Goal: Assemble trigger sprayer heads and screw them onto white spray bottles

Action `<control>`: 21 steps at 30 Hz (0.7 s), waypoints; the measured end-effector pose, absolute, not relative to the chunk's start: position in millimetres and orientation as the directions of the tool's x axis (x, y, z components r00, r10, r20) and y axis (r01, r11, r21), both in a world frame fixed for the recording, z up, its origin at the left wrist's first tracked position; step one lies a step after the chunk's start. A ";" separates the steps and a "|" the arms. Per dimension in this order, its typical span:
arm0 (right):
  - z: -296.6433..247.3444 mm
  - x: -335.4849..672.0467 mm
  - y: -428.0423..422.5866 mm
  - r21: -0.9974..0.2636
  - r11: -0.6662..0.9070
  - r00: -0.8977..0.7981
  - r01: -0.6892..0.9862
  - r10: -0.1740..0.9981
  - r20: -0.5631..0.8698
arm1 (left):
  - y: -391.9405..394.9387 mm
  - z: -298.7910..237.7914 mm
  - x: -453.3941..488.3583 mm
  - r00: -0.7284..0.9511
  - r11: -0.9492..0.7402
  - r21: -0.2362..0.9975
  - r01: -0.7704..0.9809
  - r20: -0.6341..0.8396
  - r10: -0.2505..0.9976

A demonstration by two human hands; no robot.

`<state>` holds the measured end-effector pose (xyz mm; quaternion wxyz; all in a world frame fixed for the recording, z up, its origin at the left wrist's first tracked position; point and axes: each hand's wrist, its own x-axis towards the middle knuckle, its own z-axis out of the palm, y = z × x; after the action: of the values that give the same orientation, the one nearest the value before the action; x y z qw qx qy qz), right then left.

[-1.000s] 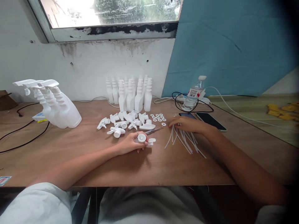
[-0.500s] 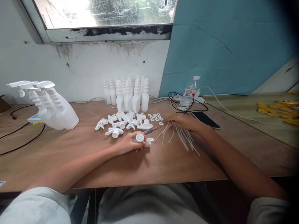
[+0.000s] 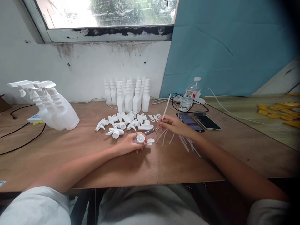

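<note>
My left hand [image 3: 131,143] is closed around a white trigger spray head [image 3: 140,138], its round collar opening turned up and its trigger end pointing right. Between the fingertips of my right hand [image 3: 170,124] a thin white dip tube [image 3: 166,106] stands up, leaning slightly right. Beneath that wrist, loose white tubes [image 3: 184,144] fan out on the table. A slim pen-like tool [image 3: 150,131] lies between the two hands. Several white spray heads [image 3: 122,125] are heaped beyond my left hand, with small white washers [image 3: 154,117] to their right.
White bottles [image 3: 133,95] stand by the wall. At the left, spray bottles with heads fitted [image 3: 56,106] lean together. A clear water bottle [image 3: 189,95], black cable and two phones [image 3: 191,122] [image 3: 207,120] lie at the right, on the brown table [image 3: 112,173].
My right hand has moved left from the bunch of tubes and lifted one upright. A second phone is uncovered. My left hand and its spray head stay in place.
</note>
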<state>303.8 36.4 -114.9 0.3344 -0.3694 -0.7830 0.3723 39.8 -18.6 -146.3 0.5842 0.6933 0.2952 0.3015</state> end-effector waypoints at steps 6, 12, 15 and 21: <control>-117.5 299.6 35.9 -0.729 0.473 -0.578 0.495 0.805 0.130 | -19.3 -145.5 39.7 0.649 -0.161 0.985 0.055 0.087 0.756; -94.3 259.4 4.7 -0.850 0.489 -0.552 0.196 0.772 0.316 | -18.5 -148.8 39.9 0.649 -0.179 0.983 0.040 0.111 0.753; -87.9 239.6 -4.9 -0.813 0.565 -0.644 0.142 0.676 0.358 | -19.5 -148.0 41.0 0.632 -0.158 0.987 0.035 0.100 0.768; -92.5 229.1 -0.8 -0.723 0.660 -0.712 0.204 0.607 0.353 | -21.2 -143.7 42.6 0.607 -0.129 0.989 0.070 0.060 0.793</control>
<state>229.1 -0.8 -92.5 0.2976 -0.2352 -0.8611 0.3385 42.6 -21.2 -143.7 0.5797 0.6835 0.3157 0.3116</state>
